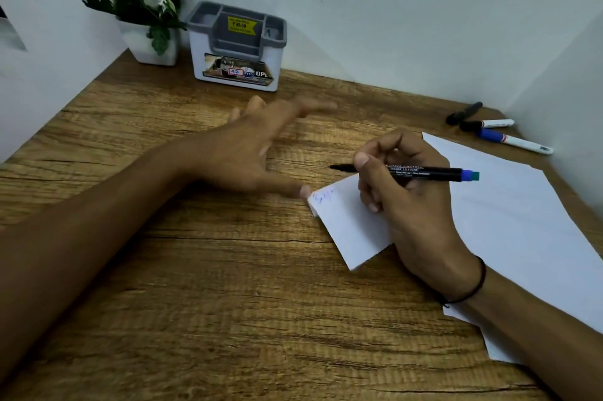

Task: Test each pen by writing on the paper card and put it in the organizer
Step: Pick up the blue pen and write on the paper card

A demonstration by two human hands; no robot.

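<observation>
Pen: slim black marker pen with a blue end, level above the small white paper card.
Right hand: fingers curled round the pen.
Left hand: spread open, holding nothing, thumb tip on the card's corner.
Organizer: grey-and-white plastic desk organizer, at the wall on the wooden counter.
</observation>
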